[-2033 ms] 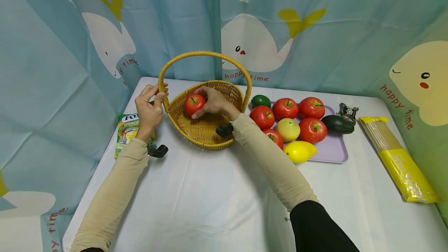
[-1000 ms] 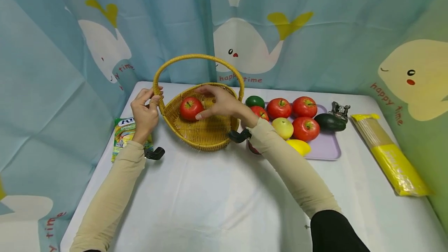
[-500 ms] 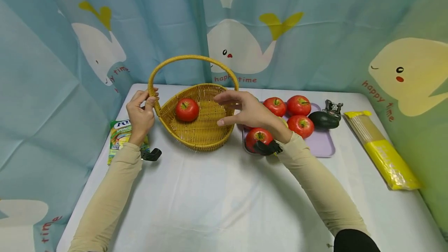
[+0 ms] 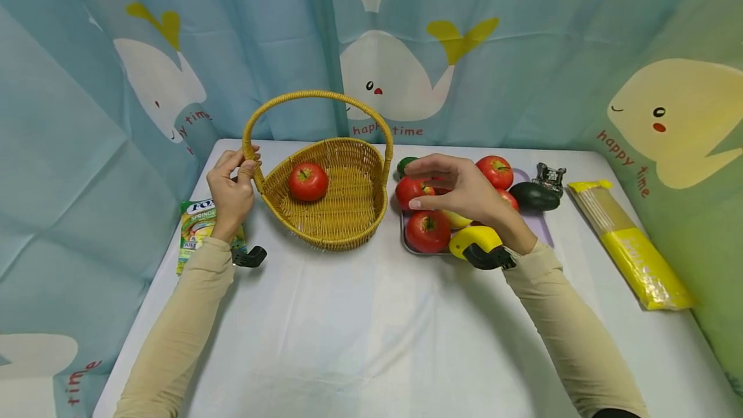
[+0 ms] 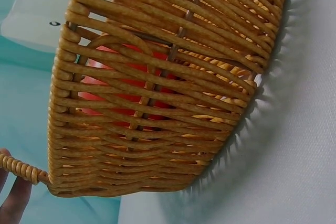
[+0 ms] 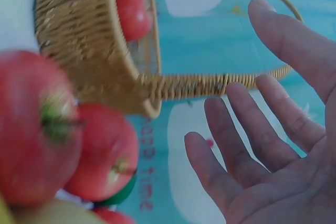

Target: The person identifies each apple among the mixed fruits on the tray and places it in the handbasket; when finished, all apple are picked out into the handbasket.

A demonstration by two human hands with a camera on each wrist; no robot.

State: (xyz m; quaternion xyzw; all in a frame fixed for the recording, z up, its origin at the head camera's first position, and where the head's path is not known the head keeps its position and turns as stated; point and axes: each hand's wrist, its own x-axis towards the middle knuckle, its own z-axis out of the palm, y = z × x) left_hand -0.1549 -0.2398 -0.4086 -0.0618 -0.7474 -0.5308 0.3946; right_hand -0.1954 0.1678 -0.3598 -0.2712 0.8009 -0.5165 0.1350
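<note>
A yellow wicker basket (image 4: 342, 228) stands at the back left of the table with one red apple (image 4: 308, 182) inside, on its left side. My left hand (image 4: 232, 189) grips the base of the basket's tall handle. Over the purple tray (image 4: 544, 231) hovers my right hand (image 4: 464, 189), fingers spread and holding nothing. Beneath and around it lie red apples (image 4: 428, 231), a yellow lemon (image 4: 477, 239) and a dark green avocado (image 4: 535, 197); the hand hides part of the pile. The right wrist view shows the palm (image 6: 299, 182) bare beside the basket.
A green soup packet (image 4: 196, 228) lies left of the basket, partly behind my left forearm. At the right is a yellow pack of noodles (image 4: 633, 244). A small black packet (image 4: 549, 177) sits at the tray's back right corner. A whale-print curtain (image 4: 278, 31) encloses the table.
My right hand has let go of the red apple inside the basket and moved right, out over the tray. The left hand keeps its grip on the handle. The head view has shifted slightly.
</note>
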